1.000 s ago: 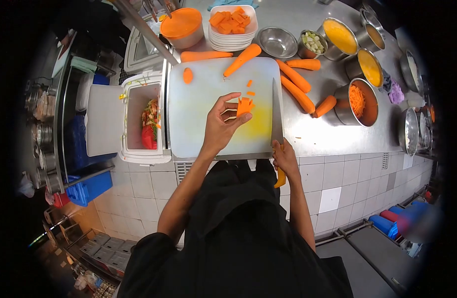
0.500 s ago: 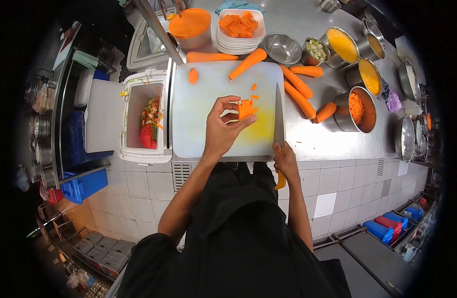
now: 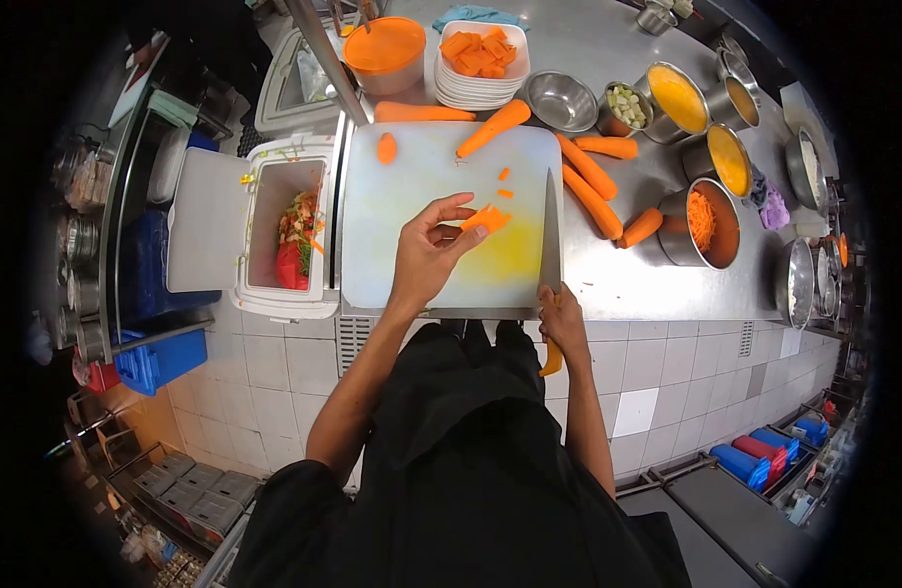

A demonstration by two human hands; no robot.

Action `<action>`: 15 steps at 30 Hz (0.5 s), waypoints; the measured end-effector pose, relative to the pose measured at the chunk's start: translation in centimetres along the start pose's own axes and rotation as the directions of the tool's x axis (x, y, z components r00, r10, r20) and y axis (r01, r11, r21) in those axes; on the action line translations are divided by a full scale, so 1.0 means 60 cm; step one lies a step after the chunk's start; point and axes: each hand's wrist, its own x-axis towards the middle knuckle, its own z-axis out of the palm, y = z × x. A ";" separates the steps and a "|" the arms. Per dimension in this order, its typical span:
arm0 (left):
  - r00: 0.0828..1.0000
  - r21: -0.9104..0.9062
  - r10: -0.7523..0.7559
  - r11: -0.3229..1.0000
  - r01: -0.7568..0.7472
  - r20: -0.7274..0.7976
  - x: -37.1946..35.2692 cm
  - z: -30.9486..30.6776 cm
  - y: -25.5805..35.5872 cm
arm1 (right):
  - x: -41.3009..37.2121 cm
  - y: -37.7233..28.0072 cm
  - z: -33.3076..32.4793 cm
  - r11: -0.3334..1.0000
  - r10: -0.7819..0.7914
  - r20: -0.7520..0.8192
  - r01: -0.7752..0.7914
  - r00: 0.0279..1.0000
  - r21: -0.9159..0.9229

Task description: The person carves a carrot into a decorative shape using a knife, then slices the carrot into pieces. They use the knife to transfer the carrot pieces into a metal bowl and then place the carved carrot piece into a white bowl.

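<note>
Between the thumb and fingers of my left hand (image 3: 433, 247) is a cut piece of carrot (image 3: 484, 220), held over the white cutting board (image 3: 402, 206). My right hand (image 3: 562, 321) grips the yellow handle of a long knife (image 3: 552, 245), whose blade lies along the board's right edge, tip pointing away from me. Small carrot offcuts (image 3: 505, 194) lie just beyond my left hand. A whole peeled carrot (image 3: 495, 127) rests across the board's far edge, and a short carrot end (image 3: 386, 148) sits at the far left. Yellow stain marks the board's right half.
More carrots (image 3: 592, 201) lie right of the board, near a pot of shredded carrot (image 3: 702, 220). Behind are stacked white dishes topped with carrot pieces (image 3: 481, 54), a metal bowl (image 3: 560, 100) and an orange-lidded tub (image 3: 384, 54). An open scrap bin (image 3: 286, 230) stands left.
My left hand has tilted the carrot piece flatter and shifted slightly left. My right hand and the knife stay in nearly the same place.
</note>
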 end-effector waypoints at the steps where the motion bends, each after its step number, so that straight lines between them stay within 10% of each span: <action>1: 1.000 0.006 0.012 1.000 -0.012 0.017 0.001 -0.003 -0.001 | 0.001 0.001 0.000 1.000 0.008 0.002 -0.008 1.000 -0.002; 11: 0.990 0.153 -0.077 0.987 0.059 0.117 0.022 -0.046 -0.030 | -0.001 0.003 0.005 0.997 0.051 -0.020 -0.050 0.999 0.051; 15: 0.977 0.523 0.141 0.828 -0.205 0.160 0.029 -0.045 -0.032 | -0.003 0.001 0.006 0.997 0.043 -0.017 -0.042 0.999 0.071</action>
